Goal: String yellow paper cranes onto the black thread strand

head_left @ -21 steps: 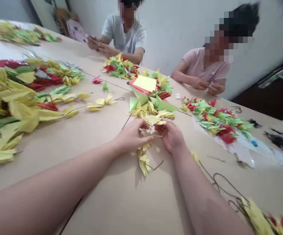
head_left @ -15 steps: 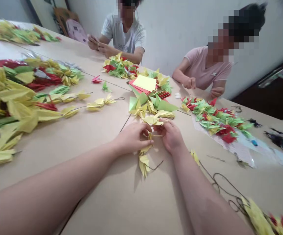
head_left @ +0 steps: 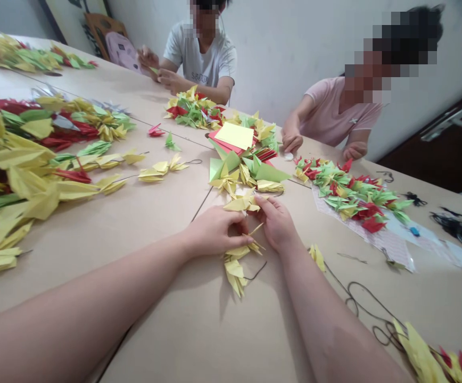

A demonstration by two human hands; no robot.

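Note:
My left hand [head_left: 214, 230] is closed, thumb and fingers pinching a string of yellow folded paper cranes [head_left: 236, 272]. Below that hand, the lowest cranes dangle just over the table, and a dark cord end [head_left: 258, 270] sticks out to the right. My right hand [head_left: 278, 224] is closed too, its thumb and forefinger on the wing of another yellow paper crane [head_left: 241, 202] held above the string. Part of the cord between the two hands is hidden by fingers and paper. Just beyond lie more yellow cranes [head_left: 226, 181].
Square paper sheets [head_left: 234, 136] are stacked ahead. Big heaps of cranes [head_left: 35, 159] cover the left; a mixed garland [head_left: 354, 194] lies right. Loose dark cord [head_left: 361, 303] coils beside my right forearm. Two people [head_left: 201, 58] sit across the table [head_left: 167, 330], hands busy.
The upper crane has shifted slightly left and turned in my right hand. Yellow tips now splay out below my left thumb. Across the table, one person's hand has come down to a small white item.

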